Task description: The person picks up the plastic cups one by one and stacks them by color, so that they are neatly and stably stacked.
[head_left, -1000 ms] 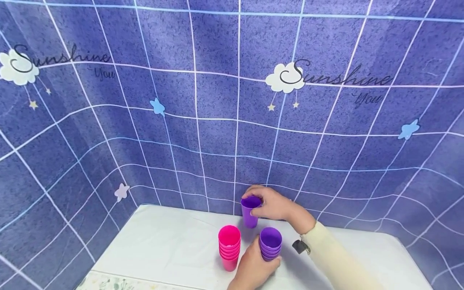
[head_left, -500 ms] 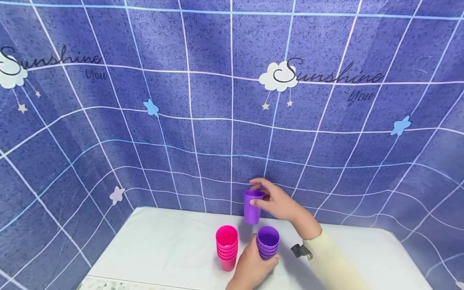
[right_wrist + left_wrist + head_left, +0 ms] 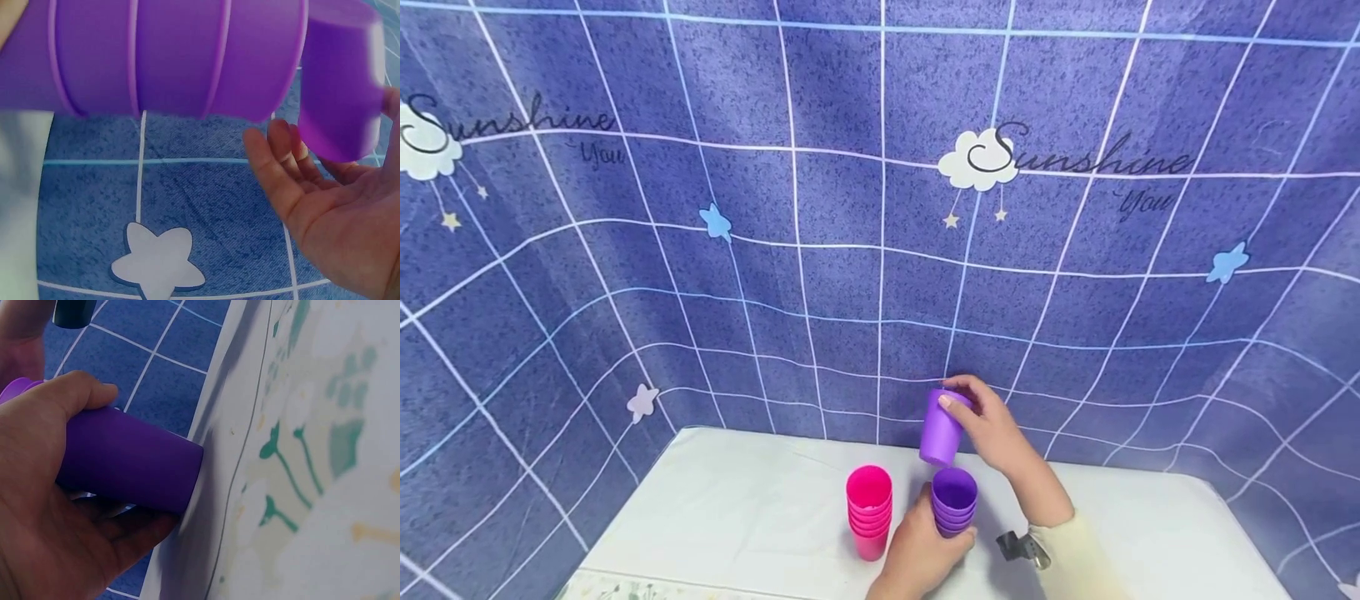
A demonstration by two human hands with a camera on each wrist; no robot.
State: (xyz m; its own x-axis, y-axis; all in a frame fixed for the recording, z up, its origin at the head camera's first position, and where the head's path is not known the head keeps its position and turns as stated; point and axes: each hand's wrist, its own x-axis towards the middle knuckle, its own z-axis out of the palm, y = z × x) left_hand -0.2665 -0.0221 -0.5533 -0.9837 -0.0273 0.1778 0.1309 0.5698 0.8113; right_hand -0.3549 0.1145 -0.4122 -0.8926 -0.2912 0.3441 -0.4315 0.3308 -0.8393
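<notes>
My left hand (image 3: 921, 542) grips a stack of nested purple cups (image 3: 955, 498) standing upright on the white table. In the left wrist view its thumb and fingers go round the lowest cup (image 3: 134, 459), whose base meets the tabletop. My right hand (image 3: 988, 421) holds a single purple cup (image 3: 942, 429) near its rim, thumb on the near side. That cup is raised, slightly tilted, just behind and above the stack. In the right wrist view the single cup (image 3: 340, 87) is close to the stack's open end. Left of the stack stands a pile of nested pink cups (image 3: 870, 512).
A blue gridded cloth backdrop (image 3: 820, 275) rises right behind the white table (image 3: 737, 492). A floral-patterned cloth (image 3: 625, 586) lies along the near left edge. A dark clip-like object (image 3: 1018, 547) is at the right sleeve's cuff.
My right hand has lifted the single purple cup off the table, moved it rightward and tilted it toward the purple stack. The left hand keeps its grip; the pink cups have stayed put.
</notes>
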